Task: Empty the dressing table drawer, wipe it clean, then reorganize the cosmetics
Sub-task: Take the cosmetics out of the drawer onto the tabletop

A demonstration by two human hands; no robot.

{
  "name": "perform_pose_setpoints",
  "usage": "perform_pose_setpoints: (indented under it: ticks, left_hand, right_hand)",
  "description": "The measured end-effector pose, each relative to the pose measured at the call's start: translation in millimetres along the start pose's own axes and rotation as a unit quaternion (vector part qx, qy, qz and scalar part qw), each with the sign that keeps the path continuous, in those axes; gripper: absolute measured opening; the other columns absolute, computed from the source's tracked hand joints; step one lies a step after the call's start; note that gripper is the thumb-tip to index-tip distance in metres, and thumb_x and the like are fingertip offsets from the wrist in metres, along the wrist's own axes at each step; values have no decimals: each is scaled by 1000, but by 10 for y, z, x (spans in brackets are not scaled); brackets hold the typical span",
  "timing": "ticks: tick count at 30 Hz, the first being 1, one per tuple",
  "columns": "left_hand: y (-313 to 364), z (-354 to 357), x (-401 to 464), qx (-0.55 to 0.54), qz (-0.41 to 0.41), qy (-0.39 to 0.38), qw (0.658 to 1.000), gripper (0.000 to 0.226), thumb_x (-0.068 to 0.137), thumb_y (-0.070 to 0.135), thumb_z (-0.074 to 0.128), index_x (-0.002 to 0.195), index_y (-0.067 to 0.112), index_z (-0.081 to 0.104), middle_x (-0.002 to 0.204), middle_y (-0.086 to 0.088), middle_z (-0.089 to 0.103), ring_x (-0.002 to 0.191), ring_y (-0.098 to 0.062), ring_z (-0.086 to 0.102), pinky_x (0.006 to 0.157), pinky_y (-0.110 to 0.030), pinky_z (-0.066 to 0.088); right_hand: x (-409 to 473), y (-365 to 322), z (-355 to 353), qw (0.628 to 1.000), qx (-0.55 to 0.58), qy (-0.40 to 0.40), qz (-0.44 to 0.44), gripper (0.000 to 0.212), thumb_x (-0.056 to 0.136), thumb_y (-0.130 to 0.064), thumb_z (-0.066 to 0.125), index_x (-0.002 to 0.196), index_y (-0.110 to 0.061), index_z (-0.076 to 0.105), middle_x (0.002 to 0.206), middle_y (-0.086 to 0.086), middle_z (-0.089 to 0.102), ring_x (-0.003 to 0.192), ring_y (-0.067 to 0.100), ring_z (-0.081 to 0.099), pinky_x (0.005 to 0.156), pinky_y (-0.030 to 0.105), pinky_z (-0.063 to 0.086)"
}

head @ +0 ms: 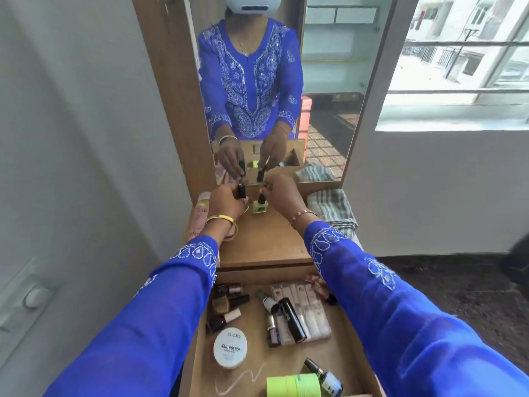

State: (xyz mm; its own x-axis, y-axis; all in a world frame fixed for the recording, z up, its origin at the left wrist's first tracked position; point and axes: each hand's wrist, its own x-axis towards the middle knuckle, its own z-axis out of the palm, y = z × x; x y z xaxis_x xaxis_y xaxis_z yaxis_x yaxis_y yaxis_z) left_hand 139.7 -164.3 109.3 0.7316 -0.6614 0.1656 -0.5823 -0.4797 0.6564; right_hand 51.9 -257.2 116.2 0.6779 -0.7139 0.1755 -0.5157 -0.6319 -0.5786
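The open drawer at the bottom holds several cosmetics: a white nail polish remover tub, a black tube, nail polish bottles, a pack of pale tubes and a neon green jar. On the dressing table top, near the mirror, my left hand grips a small black bottle. My right hand pinches the black cap of a pale green nail polish bottle that stands on the wood.
A striped grey cloth lies at the table's right rear. A pink spray can lies at the left rear. The mirror rises behind, reflecting me. A grey wall flanks the left, a window the right.
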Motion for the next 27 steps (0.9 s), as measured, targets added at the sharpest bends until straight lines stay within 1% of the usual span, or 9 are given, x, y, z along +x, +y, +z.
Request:
perform_pose_setpoints:
  ticks: [2, 6, 9, 13, 17, 19, 22, 25, 27]
  left_hand:
    - [13, 16, 70, 20, 3, -6, 1000, 25, 80, 12, 65, 102, 0, 67, 107, -24, 66, 102, -37, 59, 78, -36, 40]
    - [20, 56, 196, 34, 18, -18, 999, 23, 80, 8, 62, 101, -1, 67, 106, -24, 66, 102, -37, 59, 80, -36, 41]
    - [-5, 112, 236, 26, 20, -21, 999, 25, 79, 5, 61, 103, 0, 67, 105, -23, 67, 101, -36, 60, 82, -36, 44]
    - [-41, 167, 234, 16, 16, -9, 1000, 26, 81, 4, 58, 105, 1, 67, 106, -22, 67, 101, -35, 60, 82, -35, 45]
    - [-57, 180, 189, 3, 10, 18, 1000, 28, 82, 4, 57, 108, 4, 66, 109, -19, 67, 104, -33, 59, 83, -33, 43]
    - [-45, 187, 148, -26, -9, 46, 999, 32, 83, 2, 52, 112, 6, 64, 111, -17, 67, 106, -32, 59, 84, -32, 43]
    - [-16, 169, 94, -60, -40, 84, 994, 43, 85, 2, 44, 126, 8, 55, 116, -18, 64, 109, -34, 58, 88, -34, 45]
    - [3, 132, 18, -115, -24, 92, 989, 47, 84, 2, 44, 129, 10, 53, 121, -15, 63, 113, -30, 58, 94, -36, 48]
    - [29, 109, -76, -154, -10, 96, 983, 44, 84, 1, 45, 127, 9, 55, 122, -13, 63, 112, -26, 59, 95, -37, 49]
  right_hand:
    - [86, 13, 35, 1000, -6, -5, -7, 20, 89, -11, 54, 97, 1, 67, 100, 20, 67, 97, 33, 59, 76, 30, 40]
    - [187, 22, 75, 1000, 4, -5, -12, 20, 89, -9, 53, 99, 2, 66, 102, 21, 67, 98, 33, 60, 77, 32, 41]
    - [218, 24, 114, 1000, 14, -2, -14, 19, 88, -7, 53, 100, 3, 65, 100, 21, 67, 96, 32, 60, 77, 32, 42]
    - [187, 51, 188, 999, 29, -9, -21, 24, 86, -2, 53, 110, 1, 59, 103, 21, 65, 97, 33, 59, 85, 38, 46]
    - [149, 85, 237, 999, 25, 7, -32, 27, 86, 0, 52, 112, 0, 55, 101, 20, 65, 97, 35, 59, 83, 40, 47]
    - [120, 97, 252, 999, 33, 22, -38, 31, 86, -1, 52, 117, -3, 53, 100, 19, 66, 96, 34, 60, 80, 38, 47]
    - [54, 119, 243, 994, 73, 73, -36, 33, 87, -3, 52, 120, -5, 54, 97, 18, 68, 92, 31, 62, 76, 32, 45]
    - [-70, 125, 206, 985, 108, 130, -36, 24, 86, -4, 55, 110, -4, 61, 84, 13, 67, 77, 21, 60, 67, 21, 38]
    - [-206, 125, 200, 975, 145, 162, -38, 18, 85, -3, 57, 102, -2, 63, 75, 2, 61, 66, 10, 53, 63, 14, 37]
